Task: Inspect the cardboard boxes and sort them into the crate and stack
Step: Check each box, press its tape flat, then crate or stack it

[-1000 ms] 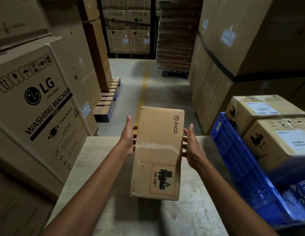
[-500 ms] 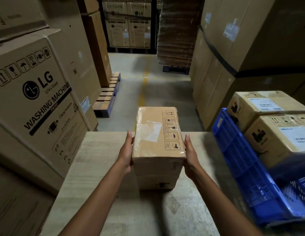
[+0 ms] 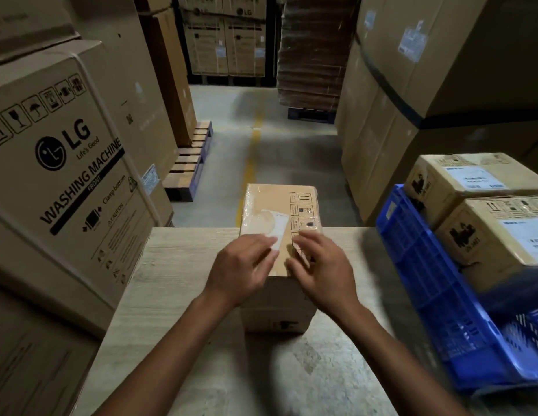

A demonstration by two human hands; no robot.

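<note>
A small brown cardboard box (image 3: pixel 278 205) stands on the pale wooden table (image 3: pixel 177 280), its top taped and printed with handling symbols. My left hand (image 3: pixel 242 270) and my right hand (image 3: pixel 318 268) lie flat on the near part of its top, fingers spread, not gripping it. A blue plastic crate (image 3: pixel 426 280) stands at the right of the table. Two similar boxes rest in it, a far one (image 3: pixel 472 181) and a near one (image 3: pixel 502 232).
A large LG washing machine carton (image 3: pixel 66 163) rises at the left of the table. Tall stacked cartons (image 3: pixel 411 85) wall the right. An aisle with a yellow floor line (image 3: pixel 249 163) and a wooden pallet (image 3: pixel 189 166) lies beyond the table.
The box was tipped from lying in my hands to standing on the table. Both hands left its sides and moved onto its top.
</note>
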